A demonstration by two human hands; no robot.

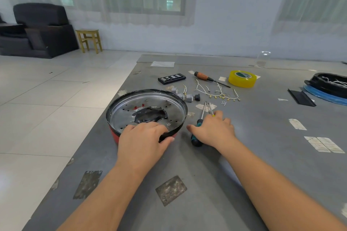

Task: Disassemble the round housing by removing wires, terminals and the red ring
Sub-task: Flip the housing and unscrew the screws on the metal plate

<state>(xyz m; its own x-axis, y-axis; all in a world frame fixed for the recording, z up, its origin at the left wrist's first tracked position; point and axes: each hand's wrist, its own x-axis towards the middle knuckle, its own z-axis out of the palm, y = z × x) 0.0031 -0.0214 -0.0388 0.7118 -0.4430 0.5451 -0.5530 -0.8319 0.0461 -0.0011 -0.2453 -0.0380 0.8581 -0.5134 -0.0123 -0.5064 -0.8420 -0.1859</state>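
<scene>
Two hands are at work on the grey table [253, 155], and the biggest thing between them is the round housing [146, 110], sitting near the table's left edge. It looks like thin pressed metal in a black rim: stiff, light, probably sharp where the centre hole is torn, and likely to skate on the smooth top unless held down. The rim is the sensible place to hold it, and the red ring [115, 135] showing under the near side looks as if it will need prying off evenly.

Next, the left hand [144, 140] rests on the housing's near rim, fingers lying inside over the plate, thumb hooked outside the edge, steadying it.

Just to the right, the right hand [214, 129] lies spread and relaxed over the teal-handled screwdriver [197, 133], touching it but not closed round it; a second, thinner driver [210, 108] lies under the fingertips.

Smallest, the loose wires with terminals [217, 93] lie beyond, well apart from the housing.
</scene>
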